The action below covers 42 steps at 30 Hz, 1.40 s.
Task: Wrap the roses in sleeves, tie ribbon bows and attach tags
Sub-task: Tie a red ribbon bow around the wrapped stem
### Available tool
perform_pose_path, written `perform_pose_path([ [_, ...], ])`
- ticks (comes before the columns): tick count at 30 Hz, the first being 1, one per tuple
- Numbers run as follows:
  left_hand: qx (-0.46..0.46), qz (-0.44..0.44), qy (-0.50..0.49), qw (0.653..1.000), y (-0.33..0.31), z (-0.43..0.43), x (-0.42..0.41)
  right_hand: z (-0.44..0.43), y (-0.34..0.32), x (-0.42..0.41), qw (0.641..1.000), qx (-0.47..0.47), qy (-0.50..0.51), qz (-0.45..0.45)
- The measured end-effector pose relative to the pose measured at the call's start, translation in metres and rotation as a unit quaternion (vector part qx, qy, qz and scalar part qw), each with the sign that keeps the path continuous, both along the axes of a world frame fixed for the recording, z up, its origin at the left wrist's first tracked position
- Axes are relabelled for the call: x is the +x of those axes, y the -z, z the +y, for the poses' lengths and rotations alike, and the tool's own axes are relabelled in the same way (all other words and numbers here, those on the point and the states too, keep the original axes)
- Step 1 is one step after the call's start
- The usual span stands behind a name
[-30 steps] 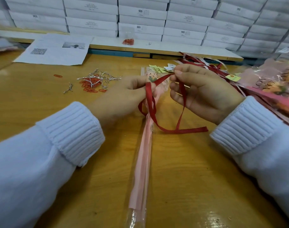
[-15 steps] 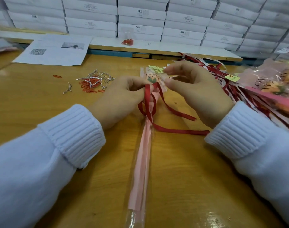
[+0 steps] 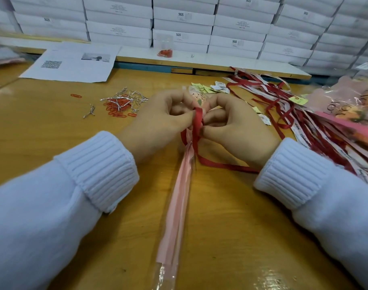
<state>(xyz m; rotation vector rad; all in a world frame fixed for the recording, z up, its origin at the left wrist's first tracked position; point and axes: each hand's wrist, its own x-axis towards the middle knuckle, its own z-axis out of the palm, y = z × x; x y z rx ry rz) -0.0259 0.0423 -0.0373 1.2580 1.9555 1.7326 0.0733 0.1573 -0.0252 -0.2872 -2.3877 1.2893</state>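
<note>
Pinching a red ribbon [image 3: 198, 122] between curled fingertips, your left hand [image 3: 162, 122] and right hand [image 3: 236, 127] meet over the neck of a sleeved rose [image 3: 177, 197], which lies lengthwise on the wooden table [image 3: 53, 130], stem toward you. One end of the ribbon trails right, under your right wrist. Small tags [image 3: 219, 88] and loose ribbons [image 3: 283, 101] lie just beyond; paper clips [image 3: 118, 106] sit to the left. Whether a knot has formed is hard to tell behind the fingers.

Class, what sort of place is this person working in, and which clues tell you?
Most likely a packing or assembly workshop: stacked white cartons fill the back, and a heap of cut red ribbons and loose paper clips lie on the wooden workbench.
</note>
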Motion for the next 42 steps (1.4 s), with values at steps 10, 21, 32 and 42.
perform_pose_path([
  [10, -0.009, 0.013, -0.037, 0.999, 0.0, 0.0, -0.002, 0.005, -0.002, 0.004, 0.995, -0.095, -0.009, -0.023],
  [21, -0.03, -0.066, -0.073, 0.995, 0.001, 0.002, 0.0, 0.007, 0.001, 0.001, 0.999, -0.016, -0.011, -0.034],
  [32, 0.043, -0.289, 0.022, 0.956, 0.001, 0.002, 0.002, 0.012, 0.0, 0.001, 0.992, 0.075, -0.014, 0.101],
  [42, 0.006, -0.24, -0.013, 0.971, -0.004, 0.002, 0.006, 0.035, -0.008, 0.007, 0.952, -0.275, -0.122, 0.055],
])
